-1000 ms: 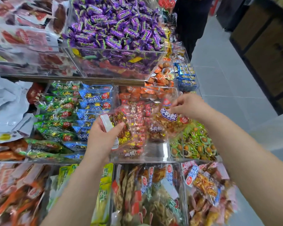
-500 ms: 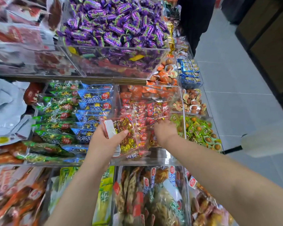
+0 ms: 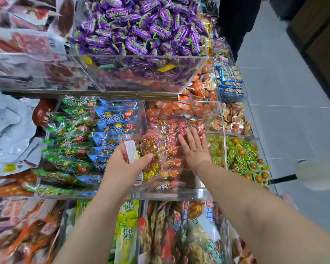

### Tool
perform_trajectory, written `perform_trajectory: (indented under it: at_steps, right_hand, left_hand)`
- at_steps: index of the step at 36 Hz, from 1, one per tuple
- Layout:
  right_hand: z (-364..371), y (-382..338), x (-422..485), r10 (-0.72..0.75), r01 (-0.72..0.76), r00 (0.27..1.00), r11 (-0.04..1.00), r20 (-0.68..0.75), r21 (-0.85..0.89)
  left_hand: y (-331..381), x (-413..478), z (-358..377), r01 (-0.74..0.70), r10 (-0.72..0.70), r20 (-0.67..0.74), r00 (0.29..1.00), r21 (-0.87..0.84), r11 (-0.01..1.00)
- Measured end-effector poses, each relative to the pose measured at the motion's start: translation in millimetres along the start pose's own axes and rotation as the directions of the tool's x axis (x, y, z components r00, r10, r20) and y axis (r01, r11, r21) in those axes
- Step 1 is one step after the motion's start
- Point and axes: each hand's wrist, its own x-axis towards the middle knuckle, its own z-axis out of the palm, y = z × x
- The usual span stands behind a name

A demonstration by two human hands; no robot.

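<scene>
Stocking the clear bin. The left hand grips a red-edged packet of gold-wrapped sweets above the bin's front-left corner, thumb curled across its face. The right hand, fingers straight and spread, presses flat on the red packets inside the bin. Best practice: flatten the pile toward the bin's back, then lay the held packet into the front space.

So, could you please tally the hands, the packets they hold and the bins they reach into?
Hands: 2, left hand and right hand
Held: 1 packet, in the left hand
Reached into: 1 bin
Total: 4
</scene>
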Motion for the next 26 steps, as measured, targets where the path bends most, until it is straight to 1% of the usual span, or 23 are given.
perform_trajectory:
  at_steps: [3, 7, 9, 11, 13, 14, 15, 16, 17, 18, 19, 20, 21, 23, 25, 26]
  right_hand:
    - [-0.1, 4.6, 5.7, -0.028, 0.029, 1.000, 0.999, 0.011, -0.040]
    - [-7.1, 5.0, 3.2, -0.052, 0.053, 0.998, 0.998, 0.037, -0.030]
    - [-13.2, 6.1, -1.1, -0.068, 0.069, 0.996, 0.998, 0.051, -0.015]
    - [-23.7, 10.2, -9.0, -0.071, 0.068, 0.995, 0.997, 0.068, 0.040]
    - [-38.1, 14.5, -20.1, -0.049, 0.037, 0.998, 0.970, 0.043, 0.241]
    - [-45.2, 16.1, -26.2, -0.009, 0.013, 1.000, 0.912, -0.011, 0.410]
    - [-53.0, 18.7, -32.3, 0.065, -0.015, 0.996, 0.817, -0.066, 0.576]
    - [-59.1, 21.7, -38.6, 0.139, -0.009, 0.982, 0.700, -0.124, 0.714]
    - [-65.0, 24.0, -46.7, 0.180, 0.049, 0.964, 0.601, -0.195, 0.797]
    - [-70.4, 25.7, -55.1, 0.161, 0.146, 0.945, 0.571, -0.285, 0.808]
    - [-74.2, 26.9, -63.3, 0.076, 0.251, 0.928, 0.596, -0.365, 0.762]
    - [-75.1, 28.0, -70.0, -0.035, 0.364, 0.895, 0.633, -0.444, 0.683]
    - [-76.1, 29.1, -74.9, -0.125, 0.440, 0.866, 0.652, -0.484, 0.618]
    - [-77.9, 30.2, -81.1, -0.215, 0.516, 0.828, 0.654, -0.518, 0.553]
    - [-77.6, 30.6, -84.1, -0.230, 0.568, 0.785, 0.637, -0.576, 0.520]
    - [-78.2, 31.0, -86.0, -0.214, 0.580, 0.774, 0.619, -0.596, 0.530]
  left_hand:
    - [2.1, 0.3, 2.1, 0.037, -0.037, 0.016, 0.999, -0.012, 0.999]
    - [8.6, 0.4, 7.8, 0.066, -0.066, 0.053, 0.996, 0.008, 0.998]
    - [12.1, 1.2, 10.1, 0.131, -0.126, 0.088, 0.988, -0.047, 0.990]
    - [14.5, 1.4, 11.1, 0.184, -0.166, 0.131, 0.977, -0.138, 0.973]
    - [14.7, 1.0, 11.4, 0.207, -0.171, 0.170, 0.971, -0.229, 0.951]
    - [14.4, 1.5, 11.7, 0.218, -0.169, 0.185, 0.968, -0.289, 0.932]
    - [14.3, 1.6, 12.7, 0.234, -0.171, 0.199, 0.965, -0.356, 0.905]
    - [13.9, 1.9, 14.7, 0.264, -0.188, 0.211, 0.959, -0.424, 0.867]
    - [13.3, 2.0, 17.3, 0.306, -0.222, 0.223, 0.949, -0.485, 0.819]
    - [12.5, 2.2, 20.6, 0.348, -0.264, 0.229, 0.937, -0.532, 0.772]
    - [11.3, 2.9, 23.8, 0.383, -0.304, 0.232, 0.924, -0.566, 0.731]
    - [10.5, 3.2, 27.6, 0.407, -0.334, 0.235, 0.913, -0.586, 0.700]
    - [9.6, 3.3, 31.3, 0.424, -0.351, 0.241, 0.905, -0.591, 0.686]
    - [8.4, 2.9, 40.0, 0.449, -0.355, 0.275, 0.894, -0.564, 0.693]
    - [7.5, 2.4, 47.4, 0.468, -0.350, 0.313, 0.883, -0.520, 0.715]
    - [7.7, 2.4, 50.0, 0.468, -0.340, 0.327, 0.881, -0.503, 0.727]
